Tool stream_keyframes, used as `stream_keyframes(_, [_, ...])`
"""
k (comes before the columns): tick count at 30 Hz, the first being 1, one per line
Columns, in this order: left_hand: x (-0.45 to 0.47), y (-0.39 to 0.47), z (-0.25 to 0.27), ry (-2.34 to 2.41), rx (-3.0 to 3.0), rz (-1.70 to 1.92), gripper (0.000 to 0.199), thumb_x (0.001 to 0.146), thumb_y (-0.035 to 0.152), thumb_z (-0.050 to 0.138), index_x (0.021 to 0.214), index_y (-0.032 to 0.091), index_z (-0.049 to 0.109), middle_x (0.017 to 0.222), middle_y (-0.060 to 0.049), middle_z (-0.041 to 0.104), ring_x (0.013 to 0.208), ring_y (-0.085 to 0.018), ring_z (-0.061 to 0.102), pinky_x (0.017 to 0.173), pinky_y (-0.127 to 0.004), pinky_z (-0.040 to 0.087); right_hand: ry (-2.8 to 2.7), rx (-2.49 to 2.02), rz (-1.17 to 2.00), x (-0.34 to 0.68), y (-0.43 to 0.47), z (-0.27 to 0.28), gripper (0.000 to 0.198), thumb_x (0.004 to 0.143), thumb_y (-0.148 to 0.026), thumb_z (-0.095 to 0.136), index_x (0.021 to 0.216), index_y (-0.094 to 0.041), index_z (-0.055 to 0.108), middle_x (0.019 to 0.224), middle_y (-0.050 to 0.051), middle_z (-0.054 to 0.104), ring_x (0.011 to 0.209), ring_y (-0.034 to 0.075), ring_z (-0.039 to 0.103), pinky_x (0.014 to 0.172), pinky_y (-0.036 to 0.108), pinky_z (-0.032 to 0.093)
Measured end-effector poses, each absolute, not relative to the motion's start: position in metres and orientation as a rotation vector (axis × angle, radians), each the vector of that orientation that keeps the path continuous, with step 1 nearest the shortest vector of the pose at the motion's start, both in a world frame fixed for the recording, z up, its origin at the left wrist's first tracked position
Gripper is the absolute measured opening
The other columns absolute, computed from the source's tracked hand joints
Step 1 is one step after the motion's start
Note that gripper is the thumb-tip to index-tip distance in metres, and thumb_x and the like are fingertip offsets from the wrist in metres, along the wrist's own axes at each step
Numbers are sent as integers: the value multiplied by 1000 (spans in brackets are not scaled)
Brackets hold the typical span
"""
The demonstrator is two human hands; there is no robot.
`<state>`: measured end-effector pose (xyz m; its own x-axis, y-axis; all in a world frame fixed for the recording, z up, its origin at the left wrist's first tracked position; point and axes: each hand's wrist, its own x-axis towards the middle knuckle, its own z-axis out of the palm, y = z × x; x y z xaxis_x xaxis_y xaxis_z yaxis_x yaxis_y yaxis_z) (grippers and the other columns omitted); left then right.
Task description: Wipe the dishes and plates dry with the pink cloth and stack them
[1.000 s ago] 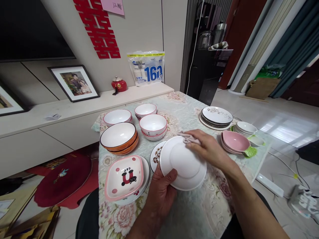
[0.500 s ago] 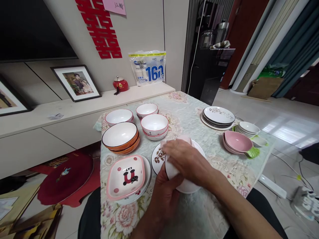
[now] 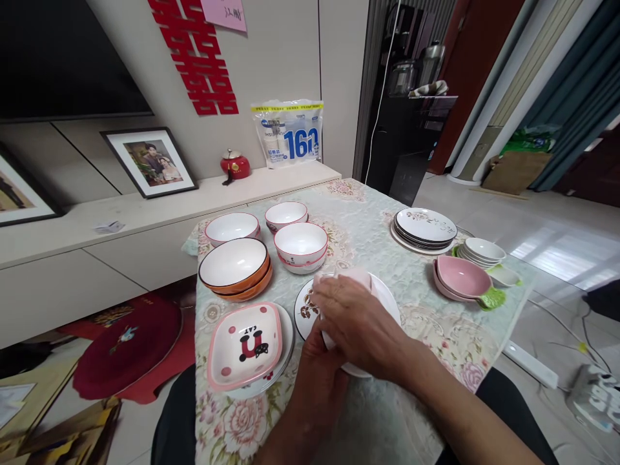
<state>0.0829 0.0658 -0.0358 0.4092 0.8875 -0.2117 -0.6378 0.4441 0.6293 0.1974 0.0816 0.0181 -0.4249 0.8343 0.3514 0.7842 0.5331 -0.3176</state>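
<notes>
Low over the table, my left hand [image 3: 320,365] grips the near-left edge of a small white dish [image 3: 327,340], mostly hidden behind my hands. My right hand [image 3: 361,326] lies over that dish, its fingers pressing a pale pink cloth [image 3: 357,278] against it. Beneath both hands is a white plate [image 3: 387,303], and at its left shows a dark-rimmed plate with brown flowers [image 3: 305,313]. To the left, a square pink-rimmed cat dish [image 3: 245,323] sits on a stack of round plates [image 3: 287,332].
Orange bowls [image 3: 235,268] and red-rimmed bowls [image 3: 300,242] are stacked at the back left of the flowered tablecloth [image 3: 368,206]. At the right stand a stack of flowered plates [image 3: 426,226], pink leaf-shaped bowls [image 3: 462,278] and small white dishes [image 3: 484,248].
My right hand has shifted slightly left and down across the dish, covering more of it. The cloth shows more above its knuckles. My left hand keeps its grip.
</notes>
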Motion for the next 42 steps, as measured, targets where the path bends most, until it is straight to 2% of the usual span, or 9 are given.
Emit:
stream_keyframes(2, [83,66,-38,585,512,1030,18,66,9,82,77,22,75,79,1,75,81,-18,68,73,-27,53,-2385,-1232,230,192,79,22,27,94,-17,52,119,-20,63,131,8,67,131,24,53,118,46,31])
stream_keyframes(6, [83,65,-35,557,466,990,43,64,8,82,104,24,75,98,-2,79,94,-22,71,81,-31,55,-2349,-1335,187,206,88,19,31,98,-16,45,124,-23,60,130,7,67,131,24,52,118,58,21])
stream_keyframes(11, [83,67,-31,556,416,1011,70,67,11,82,131,25,61,116,-7,77,109,-28,69,97,-41,52,-2014,-1634,56,244,109,-1,36,101,-23,40,130,-14,60,130,17,61,124,31,50,103,53,41])
stream_keyframes(15, [80,72,-31,615,398,1046,85,67,11,83,143,27,50,118,-8,76,110,-28,68,99,-42,52,-1808,-1733,-115,255,111,-11,31,98,-22,45,116,-14,69,103,16,59,101,31,52,86,46,49])
stream_keyframes(19, [78,74,-29,621,371,1071,84,69,10,81,143,29,48,124,-7,74,113,-28,67,100,-41,52,-1804,-1696,-134,245,101,-6,21,95,-17,48,104,-17,67,95,13,60,95,29,55,83,43,48])
stream_keyframes(23, [77,74,-29,576,363,1065,76,71,10,79,140,27,52,124,-7,73,118,-29,65,103,-42,49,-1904,-1597,86,223,86,8,12,91,-15,53,96,-18,63,96,10,64,92,26,59,81,40,48])
stream_keyframes(28, [76,75,-32,566,381,1032,67,73,12,79,135,23,57,116,-7,76,121,-29,63,107,-41,46,-2105,-1314,371,216,82,16,18,93,-15,55,107,-20,64,103,7,66,99,22,60,86,36,48])
stream_keyframes(36, [77,75,-29,593,373,1085,80,71,9,79,143,27,48,129,-9,71,123,-30,61,106,-44,46,-1845,-1649,254,241,96,3,15,88,-13,56,98,-18,66,93,8,65,90,23,61,80,36,48])
stream_keyframes(42, [75,77,-33,583,393,1056,71,74,12,78,140,23,52,122,-10,73,118,-28,65,105,-42,47,-2084,-1417,412,216,83,12,16,87,-11,56,95,-22,65,97,4,67,92,20,61,81,33,48])
